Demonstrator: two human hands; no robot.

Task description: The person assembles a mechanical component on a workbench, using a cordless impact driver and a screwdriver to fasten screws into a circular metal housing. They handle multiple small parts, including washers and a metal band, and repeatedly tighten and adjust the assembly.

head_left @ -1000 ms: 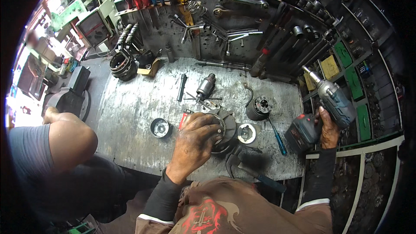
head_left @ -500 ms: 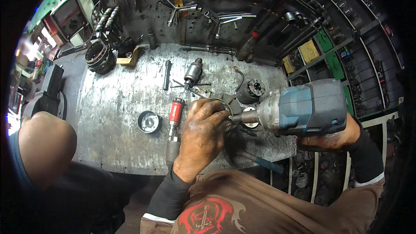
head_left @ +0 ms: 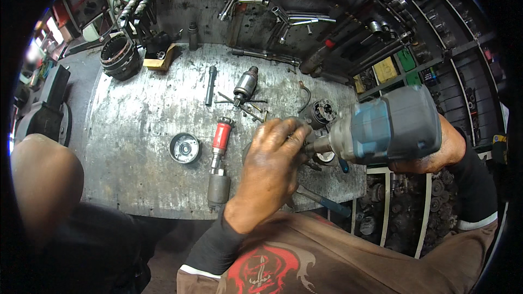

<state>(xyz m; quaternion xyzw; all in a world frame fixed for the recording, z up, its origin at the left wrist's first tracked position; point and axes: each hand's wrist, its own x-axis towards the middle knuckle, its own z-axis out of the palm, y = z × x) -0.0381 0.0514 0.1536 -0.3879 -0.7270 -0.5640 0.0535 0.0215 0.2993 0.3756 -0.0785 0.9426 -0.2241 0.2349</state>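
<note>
My right hand (head_left: 436,149) is wrapped round the handle of a blue and grey impact wrench (head_left: 376,128), partly hidden beneath its body. The wrench lies level above the bench's right side, its socket nose (head_left: 320,145) pointing left toward my left fingers. My left hand (head_left: 272,155) is closed, fingers curled over a dark metal part mostly covered by the hand; its exact kind cannot be made out. The nose meets or nearly meets that part at my fingertips. Left of this hand lies a red air ratchet-like tool (head_left: 221,135), its lower end by a grey metal cylinder (head_left: 218,189).
On the metal bench (head_left: 136,130) lie a round metal cap (head_left: 185,148), a starter-drive-like part (head_left: 246,83), a dark rod (head_left: 211,86) and a blue-handled tool (head_left: 327,202). A dark cylindrical housing (head_left: 320,112) stands behind the wrench. A person's knee (head_left: 46,169) is at left.
My left hand and the impact wrench have shifted slightly to the right together. The whole view has tilted a little, moving the bench things slightly up and left.
</note>
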